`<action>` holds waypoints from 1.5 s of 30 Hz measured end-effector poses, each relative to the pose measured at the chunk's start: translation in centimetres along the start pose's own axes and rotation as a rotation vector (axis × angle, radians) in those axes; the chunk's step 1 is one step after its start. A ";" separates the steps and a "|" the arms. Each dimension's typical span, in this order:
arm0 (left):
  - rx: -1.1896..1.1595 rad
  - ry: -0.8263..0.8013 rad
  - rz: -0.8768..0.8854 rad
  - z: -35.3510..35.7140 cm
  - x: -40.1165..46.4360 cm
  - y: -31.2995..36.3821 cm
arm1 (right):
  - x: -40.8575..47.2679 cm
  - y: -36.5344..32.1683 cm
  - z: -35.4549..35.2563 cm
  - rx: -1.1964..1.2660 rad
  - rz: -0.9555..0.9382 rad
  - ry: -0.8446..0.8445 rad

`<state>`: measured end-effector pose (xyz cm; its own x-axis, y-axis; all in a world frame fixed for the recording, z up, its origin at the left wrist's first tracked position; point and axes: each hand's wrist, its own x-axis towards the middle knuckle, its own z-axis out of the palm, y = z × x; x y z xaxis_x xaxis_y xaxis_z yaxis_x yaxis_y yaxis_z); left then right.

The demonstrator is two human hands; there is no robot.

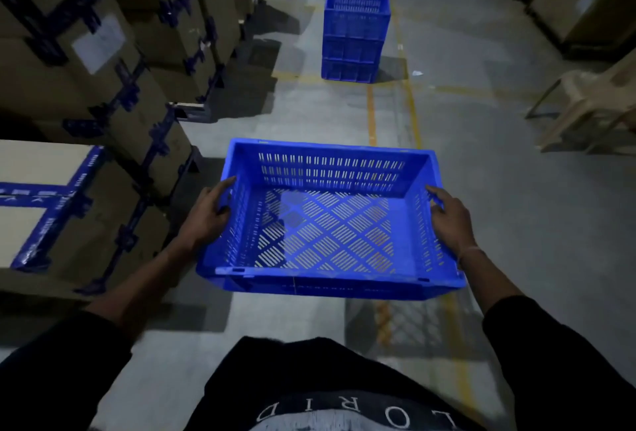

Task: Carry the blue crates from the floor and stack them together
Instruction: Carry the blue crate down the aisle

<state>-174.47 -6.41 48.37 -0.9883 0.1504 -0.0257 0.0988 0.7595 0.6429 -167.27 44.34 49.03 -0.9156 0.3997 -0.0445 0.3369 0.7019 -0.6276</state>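
Observation:
An empty blue crate [327, 224] with slotted walls and floor hangs in front of my body, held level above the floor. My left hand [206, 213] grips its left wall, fingers curled over the rim. My right hand [447, 217] grips the right wall the same way. Farther ahead, a stack of blue crates [354, 38], three high, stands on the grey floor in the aisle.
Tall stacks of brown cartons [103, 62] with blue tape line the left side. More cartons [578, 0] stand at the far right, and a beige plastic chair [592, 107] lies at the right. Yellow floor lines [371, 110] run down the aisle.

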 end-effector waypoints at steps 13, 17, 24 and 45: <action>-0.189 -0.080 -0.009 2.6 30.6 -0.1 | 28.9 -3.1 3.7 -0.006 0.022 0.016; -0.200 -0.102 -0.025 2.8 41.9 -1.2 | 37.3 -5.8 5.3 -0.001 0.059 0.065; -0.162 -0.088 0.025 0.7 57.5 1.5 | 50.8 -10.4 6.2 -0.009 0.090 0.101; -0.267 -0.065 0.021 6.8 104.9 11.9 | 102.3 -12.8 5.2 -0.012 0.068 0.041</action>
<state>-276.13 22.70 48.09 -0.9761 0.2107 -0.0539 0.0762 0.5635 0.8226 -266.40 73.21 48.43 -0.8807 0.4706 -0.0545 0.4011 0.6794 -0.6145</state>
